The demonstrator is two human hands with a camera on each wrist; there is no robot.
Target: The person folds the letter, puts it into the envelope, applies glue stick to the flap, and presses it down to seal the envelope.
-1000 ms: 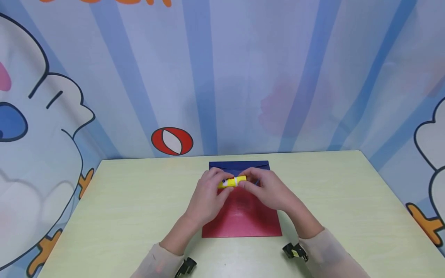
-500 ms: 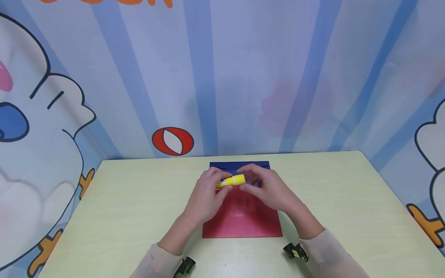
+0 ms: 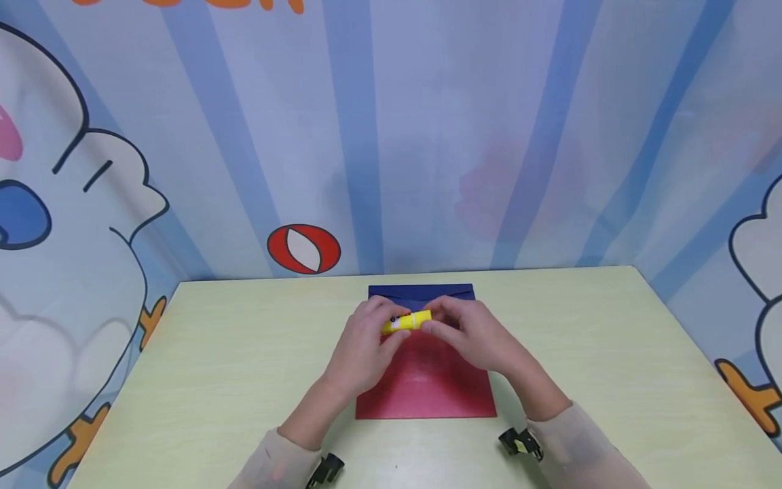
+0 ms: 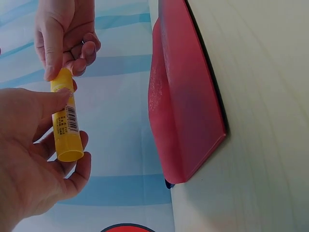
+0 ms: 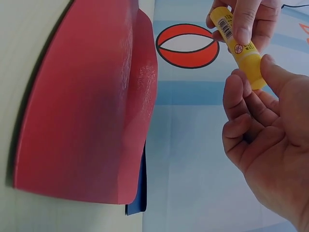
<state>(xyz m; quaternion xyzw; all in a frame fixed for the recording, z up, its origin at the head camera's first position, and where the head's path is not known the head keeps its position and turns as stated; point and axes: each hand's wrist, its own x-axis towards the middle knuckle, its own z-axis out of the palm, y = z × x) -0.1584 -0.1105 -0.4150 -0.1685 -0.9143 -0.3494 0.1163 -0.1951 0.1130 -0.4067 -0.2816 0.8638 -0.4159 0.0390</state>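
A yellow glue stick point(image 3: 406, 320) with a white band near its right end is held up between both hands. My left hand point(image 3: 362, 346) grips its body, thumb on the near side; a barcode label shows on the glue stick point(image 4: 66, 116) in the left wrist view. At the capped end, my right hand point(image 3: 473, 333) pinches the yellow cap point(image 5: 253, 70) between thumb and fingers. Below the hands lies a red paper piece point(image 3: 425, 387), its layers slightly raised in the wrist views. A dark blue part point(image 3: 421, 292) shows beyond it, partly hidden by the hands.
The pale wooden table point(image 3: 256, 353) extends to both sides of the red paper. Behind it stands a blue striped backdrop point(image 3: 421, 136) with cartoon prints. Small black devices point(image 3: 520, 443) sit at both sleeves.
Half a second ago my right fingers were spread off the cap; they now pinch it again, as one second ago. The glue stick has tilted slightly; the red paper stays in place.
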